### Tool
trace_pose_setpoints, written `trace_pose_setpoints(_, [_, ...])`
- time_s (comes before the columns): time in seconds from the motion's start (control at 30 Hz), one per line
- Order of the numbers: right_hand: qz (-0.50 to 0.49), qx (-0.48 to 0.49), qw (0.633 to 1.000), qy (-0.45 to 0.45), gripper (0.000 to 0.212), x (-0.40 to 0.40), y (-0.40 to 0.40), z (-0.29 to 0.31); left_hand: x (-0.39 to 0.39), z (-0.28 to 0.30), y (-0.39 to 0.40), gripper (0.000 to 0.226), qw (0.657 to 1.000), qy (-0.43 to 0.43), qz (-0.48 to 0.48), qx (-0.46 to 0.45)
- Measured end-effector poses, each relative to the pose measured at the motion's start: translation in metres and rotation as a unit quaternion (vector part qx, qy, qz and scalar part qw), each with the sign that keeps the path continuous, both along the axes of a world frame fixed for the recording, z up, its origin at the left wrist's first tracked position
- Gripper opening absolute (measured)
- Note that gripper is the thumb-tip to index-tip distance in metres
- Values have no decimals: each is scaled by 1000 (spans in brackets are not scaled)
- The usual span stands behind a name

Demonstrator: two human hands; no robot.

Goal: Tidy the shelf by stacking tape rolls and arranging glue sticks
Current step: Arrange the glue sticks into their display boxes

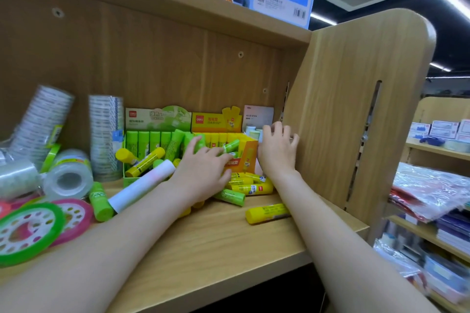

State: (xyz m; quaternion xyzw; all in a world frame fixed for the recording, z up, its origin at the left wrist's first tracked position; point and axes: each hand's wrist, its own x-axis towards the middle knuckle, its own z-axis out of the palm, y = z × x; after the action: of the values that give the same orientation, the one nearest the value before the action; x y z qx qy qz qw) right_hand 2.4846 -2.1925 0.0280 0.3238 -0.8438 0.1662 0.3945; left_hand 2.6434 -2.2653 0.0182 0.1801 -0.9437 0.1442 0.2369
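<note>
Head view, shelf: the wooden shelf [229, 231] carried a mixed litter of tape rolls and glue sticks.
Tape, far left: two wrapped columns of clear tape stood at the back; the left column [42, 122] leaned, the right column [105, 134] stood upright.
Tape, near left: loose clear rolls [67, 178] lay on their sides, and a green-rimmed roll [28, 232] and a pink-rimmed roll [76, 218] lay flat, unstacked.
Glue boxes, far centre: a green display box [152, 140] and a yellow display box [241, 152] held upright sticks, with stray sticks lying across them.
Loose sticks: a green stick [100, 201], a white stick [142, 185], further yellow and green sticks near the yellow box, and one yellow stick [267, 213] apart on the near right.
Left hand [203, 173]: lay over the loose sticks before the yellow box, its fingers closing round a green stick [230, 146].
Right hand [277, 150]: fingers loosely bent beside the pale box [256, 119] at the far right; whether it held anything could not be told.
Progress: judged early; stacking of the tape and most sorting of the sticks remained.
</note>
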Motion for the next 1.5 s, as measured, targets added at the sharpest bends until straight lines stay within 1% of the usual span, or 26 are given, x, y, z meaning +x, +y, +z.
trace_pose_setpoints(0.13, [30,-22,999,-41,32,-6,8,6,1,1,0,45,1000,6,-9,0])
trace_pose_setpoints(0.27, [163,-77,977,-110,36,-10,33,22,0,0,-1,45,1000,7,-8,0])
trace_pose_setpoints(0.33, [192,-109,970,-98,31,-1,53,14,0,0,-2,46,1000,7,-7,-3])
trace_pose_setpoints(0.37, [195,-106,971,-85,34,8,66,4,0,-1,-2,46,1000,4,-8,-2])
trace_pose_setpoints(0.4, [205,-80,972,-78,44,21,79,-9,1,0,-1,46,1000,1,-9,-3])
trace_pose_setpoints(0.43, [235,-42,967,-84,55,34,91,-20,1,-1,-1,46,1000,1,-9,-4])
trace_pose_setpoints(0.47, [275,-4,955,-112,63,47,103,-28,1,-1,-1,46,1000,3,-8,-4])
trace_pose_setpoints(0.5, [308,26,939,-148,65,54,112,-31,1,-1,-1,46,1000,3,-9,-1])
trace_pose_setpoints(0.57, [329,73,920,-199,57,58,124,-27,2,-1,0,45,1000,3,-15,1])
trace_pose_setpoints(0.63, [326,102,913,-223,45,56,127,-22,2,-1,0,46,1000,7,-20,5])
trace_pose_setpoints(0.7, [314,103,916,-226,36,52,123,-21,2,-1,-1,46,1000,4,-21,9])
trace_pose_setpoints(0.77, [269,105,935,-207,34,45,117,-21,0,-2,-2,47,1000,9,-24,11])
trace_pose_setpoints(0.83, [216,105,952,-189,34,39,108,-19,0,-1,-3,57,999,35,-35,21])
trace_pose_setpoints(0.93, [194,68,962,-180,37,41,90,-17,1,2,1,72,990,72,-111,51])
trace_pose_setpoints(1.0, [190,55,966,-168,35,46,79,-17,2,2,5,83,977,57,-181,94])
trace_pose_setpoints(1.03, [188,57,967,-163,31,48,75,-18,2,1,6,85,971,40,-207,115])
trace_pose_setpoints(1.1, [211,54,963,-161,10,50,70,-19,1,-3,5,86,966,-5,-221,137])
trace_pose_setpoints(1.13, [232,41,955,-179,5,50,70,-18,-1,-4,4,86,968,-27,-211,136])
trace_pose_setpoints(1.2, [254,-20,944,-208,21,44,74,-12,-2,-5,1,87,971,-60,-188,132])
trace_pose_setpoints(1.27, [225,-64,960,-150,26,27,74,-2,-2,-4,0,84,973,-66,-177,136])
trace_pose_setpoints(1.3, [214,-66,967,-118,28,18,71,4,-2,-3,0,79,973,-64,-174,138])
trace_pose_setpoints(1.37, [208,-27,974,-84,34,2,58,15,-2,-2,0,69,973,-61,-170,141])
trace_pose_setpoints(1.4, [200,-1,976,-86,37,-5,49,18,-2,-3,0,71,973,-59,-170,142])
trace_pose_setpoints(1.47, [154,43,982,-102,39,-13,34,22,-3,-3,-1,78,973,-62,-168,143])
trace_pose_setpoints(1.5, [126,63,985,-101,39,-15,28,23,-2,-4,-1,75,974,-62,-165,144])
